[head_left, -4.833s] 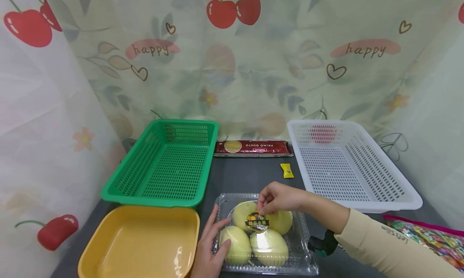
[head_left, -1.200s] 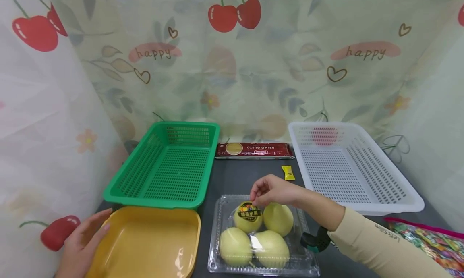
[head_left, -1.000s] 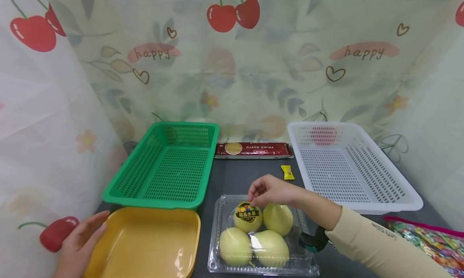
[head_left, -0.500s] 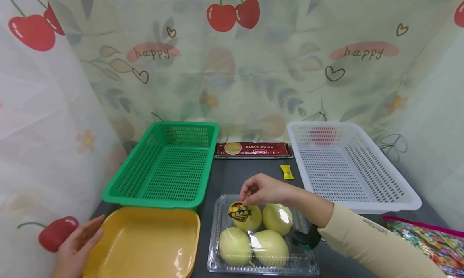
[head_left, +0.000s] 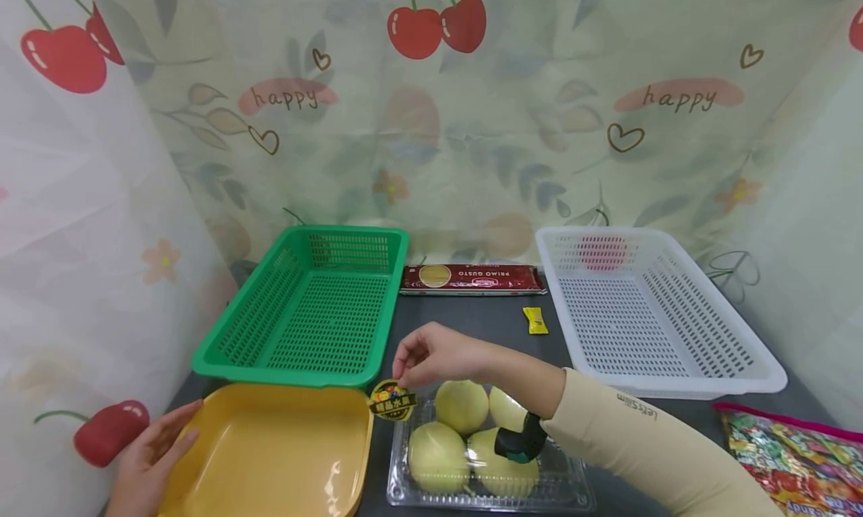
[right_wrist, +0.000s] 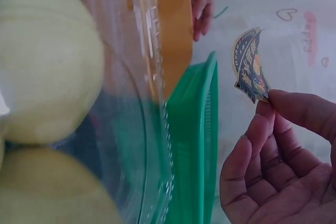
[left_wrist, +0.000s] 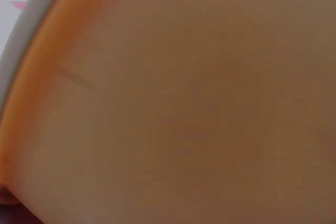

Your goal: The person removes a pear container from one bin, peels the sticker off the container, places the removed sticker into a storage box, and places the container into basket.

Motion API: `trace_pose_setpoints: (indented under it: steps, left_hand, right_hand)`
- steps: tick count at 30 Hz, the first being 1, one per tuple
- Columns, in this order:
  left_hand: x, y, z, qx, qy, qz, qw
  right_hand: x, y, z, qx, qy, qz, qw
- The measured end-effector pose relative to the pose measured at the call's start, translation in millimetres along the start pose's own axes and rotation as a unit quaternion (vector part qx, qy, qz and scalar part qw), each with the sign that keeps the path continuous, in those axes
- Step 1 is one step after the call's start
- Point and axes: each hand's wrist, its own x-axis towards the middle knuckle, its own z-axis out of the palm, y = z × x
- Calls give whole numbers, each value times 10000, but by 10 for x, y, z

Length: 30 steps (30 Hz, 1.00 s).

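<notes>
My right hand [head_left: 438, 356] pinches a round black-and-gold sticker [head_left: 393, 401] with fruit pictures between thumb and forefinger. The sticker hangs beyond the left edge of the clear plastic box, close to the basin's right rim. In the right wrist view the sticker [right_wrist: 249, 66] curls slightly at the fingertips. Inside the lidded clear box [head_left: 573, 487] lie several pale yellow-green pears [head_left: 438, 457]; my right forearm and wrist camera partly cover them. At far left, my left hand [head_left: 151, 457] holds the yellow basin [head_left: 270, 449] by its left rim, thumb inside. The basin's wall fills the left wrist view.
Behind the yellow basin stands a green basket [head_left: 317, 322]; a white basket [head_left: 627, 330] is at the right. Between them lie a red biscuit packet [head_left: 479, 279] and a small yellow-wrapped sweet [head_left: 536, 321]. A colourful candy bag [head_left: 789, 457] lies at the right edge.
The left hand has gone from the box to the basin's left rim. My right hand has lifted the sticker off the box lid and carried it left past the box.
</notes>
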Motion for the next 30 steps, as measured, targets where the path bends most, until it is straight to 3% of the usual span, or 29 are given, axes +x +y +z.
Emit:
trace_pose_setpoints:
  steps: [4,12,18,26,30]
  left_hand:
    - [12,-10,3,-73,-96,-189,9997]
    - [0,-16,39,98,13,-78,9999]
    - [-22,-5,62,-165,26,22,9999]
    - [-43,12,61,-375,74,-72,9992]
    - [-53,-15,59,-430,69,195,9989]
  right_hand:
    - [120,-58,89,-12,-182,-133,9997]
    - [376,-214,273,-16,-338,-149,9993]
    - [543,-282,415,-153,-358,-258,9989]
    - [775,-312,633,-305,-330,-298,9985]
    - [887,-359,724,-510,-375,-235,9977]
